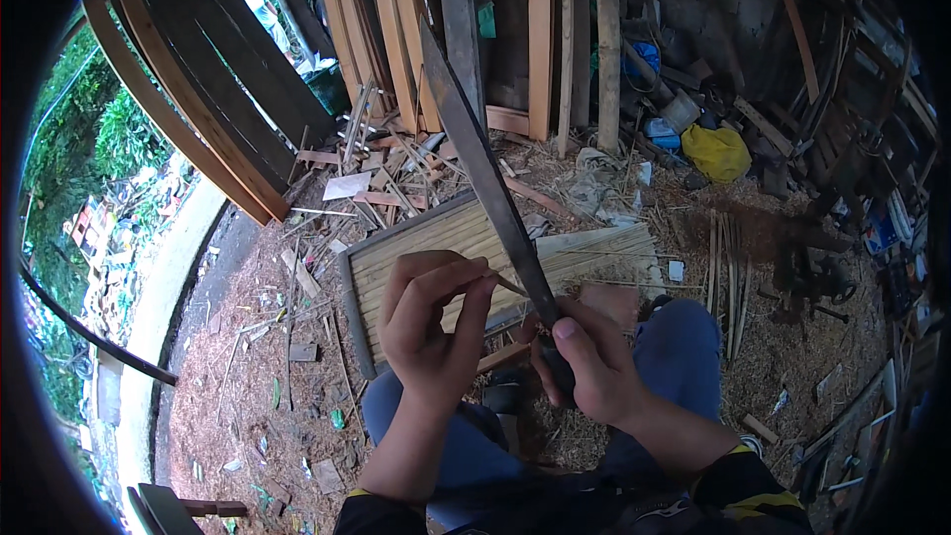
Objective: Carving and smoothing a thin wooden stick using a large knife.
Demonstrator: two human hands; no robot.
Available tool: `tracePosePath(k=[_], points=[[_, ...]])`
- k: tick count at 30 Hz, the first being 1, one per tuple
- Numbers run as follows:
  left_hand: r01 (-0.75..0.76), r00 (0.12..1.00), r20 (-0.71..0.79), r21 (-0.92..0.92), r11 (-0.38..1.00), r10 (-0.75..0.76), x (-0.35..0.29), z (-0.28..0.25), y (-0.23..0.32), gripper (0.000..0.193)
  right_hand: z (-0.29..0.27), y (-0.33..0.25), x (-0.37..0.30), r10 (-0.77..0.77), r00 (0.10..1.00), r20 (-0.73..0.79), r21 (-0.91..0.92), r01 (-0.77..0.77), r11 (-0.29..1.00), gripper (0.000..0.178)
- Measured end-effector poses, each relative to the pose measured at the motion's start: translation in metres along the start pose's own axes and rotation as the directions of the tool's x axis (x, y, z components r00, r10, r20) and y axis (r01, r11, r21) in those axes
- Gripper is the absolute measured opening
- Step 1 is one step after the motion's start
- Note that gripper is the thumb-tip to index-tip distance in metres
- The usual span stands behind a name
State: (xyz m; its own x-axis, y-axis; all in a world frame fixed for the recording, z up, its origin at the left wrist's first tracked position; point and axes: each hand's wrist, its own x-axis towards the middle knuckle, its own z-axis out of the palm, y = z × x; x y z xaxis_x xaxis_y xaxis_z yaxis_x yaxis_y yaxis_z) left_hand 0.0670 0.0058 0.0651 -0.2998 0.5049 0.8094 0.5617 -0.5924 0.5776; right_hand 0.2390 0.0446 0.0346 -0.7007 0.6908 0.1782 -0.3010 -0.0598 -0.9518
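A long, dark machete [485, 173] points up and away to the left, its handle low near my knees. My right hand [599, 367] is closed round that handle, thumb lying on top. With fingertips pinched together, my left hand [431, 317] grips a thin bamboo strip [510, 284]. The strip's far end meets the blade just above my right hand; whether it touches the edge I cannot tell. Beneath the blade lies a framed panel of bamboo slats [416, 248], partly hidden by my left hand and the machete.
Wood shavings and scraps [267, 367] cover the ground. Boards and posts [540, 40] stand upright at the back. A yellow bag [715, 154] lies among clutter at right, near long thin strips [731, 282]. A person [260, 10] is outside, far left.
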Motion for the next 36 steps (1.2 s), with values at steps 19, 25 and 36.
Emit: tracePosePath(k=[19,25,36], points=[[-0.132,0.991,0.052,0.124,0.984,0.126,-0.003,0.007,0.0,0.028,0.001,-0.025,-0.012,-0.026,0.999,0.02,-0.032,0.027,0.999,0.034],[-0.12,0.985,0.133,0.088,0.989,0.107,-0.006,0.006,-0.002,0.026,0.0,-0.019,-0.009,-0.076,0.997,-0.007,-0.106,0.074,0.992,0.048],[-0.115,0.988,0.117,0.115,0.987,0.102,-0.008,0.008,0.007,0.024,-0.004,-0.014,-0.013,-0.067,0.998,-0.012,-0.16,0.065,0.985,0.046]])
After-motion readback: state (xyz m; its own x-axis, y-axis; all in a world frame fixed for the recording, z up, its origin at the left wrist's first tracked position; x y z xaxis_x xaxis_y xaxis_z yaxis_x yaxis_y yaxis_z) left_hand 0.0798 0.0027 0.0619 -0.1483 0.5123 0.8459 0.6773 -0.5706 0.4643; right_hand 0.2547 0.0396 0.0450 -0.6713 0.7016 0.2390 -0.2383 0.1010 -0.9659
